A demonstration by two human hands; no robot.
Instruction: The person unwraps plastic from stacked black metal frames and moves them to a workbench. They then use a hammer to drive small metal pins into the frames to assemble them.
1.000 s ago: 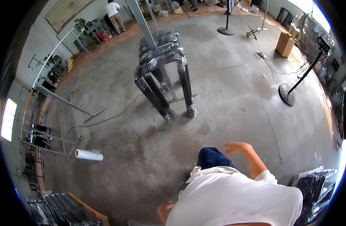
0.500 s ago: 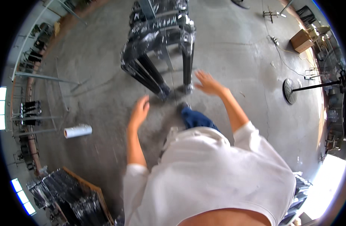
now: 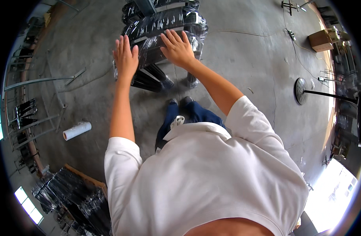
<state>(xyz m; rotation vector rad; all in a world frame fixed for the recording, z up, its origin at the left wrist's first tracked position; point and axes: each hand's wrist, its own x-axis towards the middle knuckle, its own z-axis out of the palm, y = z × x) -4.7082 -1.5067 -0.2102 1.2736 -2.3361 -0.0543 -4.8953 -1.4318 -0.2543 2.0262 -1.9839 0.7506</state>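
Observation:
In front of me stands a bundle of black frame-like parts [image 3: 155, 28] wrapped in shiny clear plastic film, with black legs reaching down to the floor. My left hand [image 3: 126, 59] is open, fingers up and a little apart, over the bundle's near left corner. Flat and spread, my right hand [image 3: 178, 50] lies over its near top side, right of the middle. Both palms face the wrapped parts; whether they press on the film I cannot tell for sure. Neither hand grips anything. A grey metal post [image 3: 145, 5] rises at the bundle's far side.
On the floor to my left lies a white roll of film [image 3: 77, 131]. Another wrapped black stack [image 3: 72, 190] is at lower left, and a metal frame [image 3: 39, 83] stands at far left. To the right are a round stand base [image 3: 301, 91], a cardboard box [image 3: 321, 40] and cables [image 3: 296, 55].
Both hands have moved forward and left, from in front of the bundle to over its near side. My body has come closer, and both feet now show near its legs.

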